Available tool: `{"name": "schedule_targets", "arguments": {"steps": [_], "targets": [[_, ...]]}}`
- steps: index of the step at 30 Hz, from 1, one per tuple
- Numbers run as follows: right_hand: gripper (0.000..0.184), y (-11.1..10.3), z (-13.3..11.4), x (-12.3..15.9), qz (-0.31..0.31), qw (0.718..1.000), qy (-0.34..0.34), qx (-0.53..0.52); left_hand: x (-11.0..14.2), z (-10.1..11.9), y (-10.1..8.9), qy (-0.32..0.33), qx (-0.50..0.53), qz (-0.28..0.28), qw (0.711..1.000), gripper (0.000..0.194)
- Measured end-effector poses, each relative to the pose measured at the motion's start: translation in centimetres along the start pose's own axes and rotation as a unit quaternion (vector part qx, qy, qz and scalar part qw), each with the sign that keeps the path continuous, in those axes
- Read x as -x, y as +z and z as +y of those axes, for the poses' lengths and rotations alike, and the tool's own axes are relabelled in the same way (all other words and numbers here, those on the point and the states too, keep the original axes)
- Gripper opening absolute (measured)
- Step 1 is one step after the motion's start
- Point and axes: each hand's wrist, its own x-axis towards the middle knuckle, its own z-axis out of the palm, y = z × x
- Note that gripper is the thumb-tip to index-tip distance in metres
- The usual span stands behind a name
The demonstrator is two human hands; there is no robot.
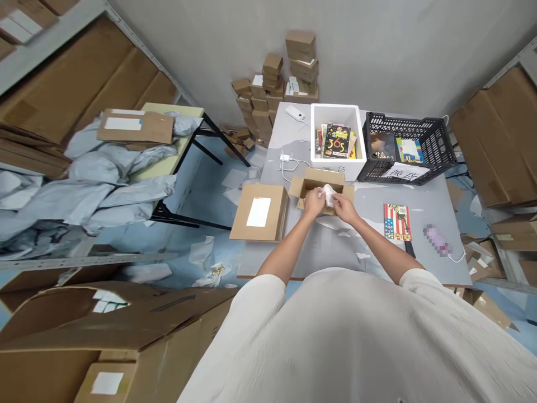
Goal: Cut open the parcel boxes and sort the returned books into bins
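Observation:
Both my hands meet over a small open cardboard box (321, 180) on the grey table (432, 246). My left hand (314, 202) and my right hand (344, 207) are closed on a crumpled white wad of paper (328, 193), held between them just above the box's opening. A flat sealed cardboard parcel (259, 212) with a white label lies at the table's left edge, beside my left forearm. A book with a striped flag cover (396, 221) lies to the right of my right arm.
A white foam box (337, 112) of books and a black plastic crate (409, 148) stand at the table's back. Small cartons (277, 84) are stacked against the wall. Grey mailer bags (104, 179) are heaped on a side table to the left. Large cardboard boxes (104, 330) sit near my left.

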Motion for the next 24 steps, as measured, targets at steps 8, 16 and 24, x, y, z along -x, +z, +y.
{"name": "schedule_targets", "arguments": {"steps": [8,16,24], "targets": [[0.043,0.4,2.4,-1.8,-0.013,0.999,0.023,0.036,0.7,0.3,-1.0,0.051,-0.166,-0.022,0.985,0.035],[0.042,-1.1,2.7,-0.5,0.040,0.999,-0.001,0.028,1.7,1.6,-0.6,0.113,-0.158,-0.016,0.981,0.041],[0.038,-5.3,4.7,3.3,0.073,0.996,0.020,0.039,3.9,5.9,2.0,0.202,-0.122,-0.033,0.971,0.042]]}}
